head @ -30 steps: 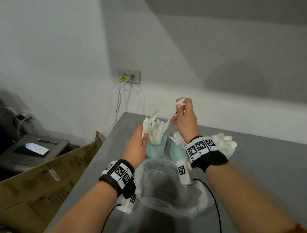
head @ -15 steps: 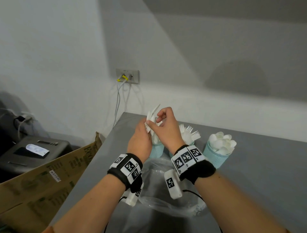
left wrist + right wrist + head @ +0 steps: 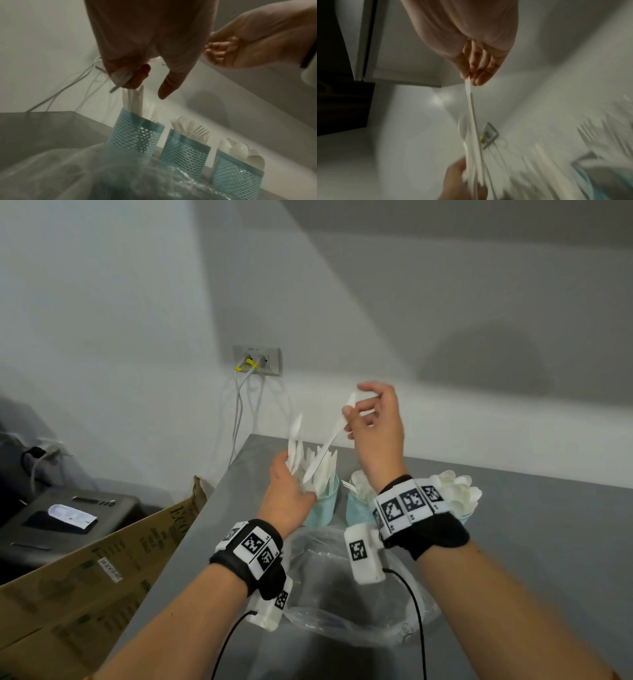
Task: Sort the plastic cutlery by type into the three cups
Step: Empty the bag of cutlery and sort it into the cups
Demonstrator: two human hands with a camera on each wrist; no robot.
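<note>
In the head view, centre frame, the right hand (image 3: 375, 429) is raised above the cups, thumb and forefinger pinching the handle of one white knife (image 3: 329, 443); its other fingers are loosely curled. The knife slants down and left, its tip over the left cup (image 3: 322, 508). Lower and to the left, the left hand (image 3: 286, 494) grips a bunch of white cutlery (image 3: 294, 446) just beside that cup, fingers curled round the handles, forefinger pointing down in the left wrist view.

Three blue mesh cups stand in a row on the grey table (image 3: 548, 542): the left cup holds knives, the middle cup (image 3: 185, 154) forks, the right cup (image 3: 236, 177) spoons. A clear plastic bag (image 3: 342, 587) lies on the table in front of them, at lower centre.

At lower left a cardboard box (image 3: 89, 573) sits beside the table. A wall socket (image 3: 257, 360) with white cables shows above centre
</note>
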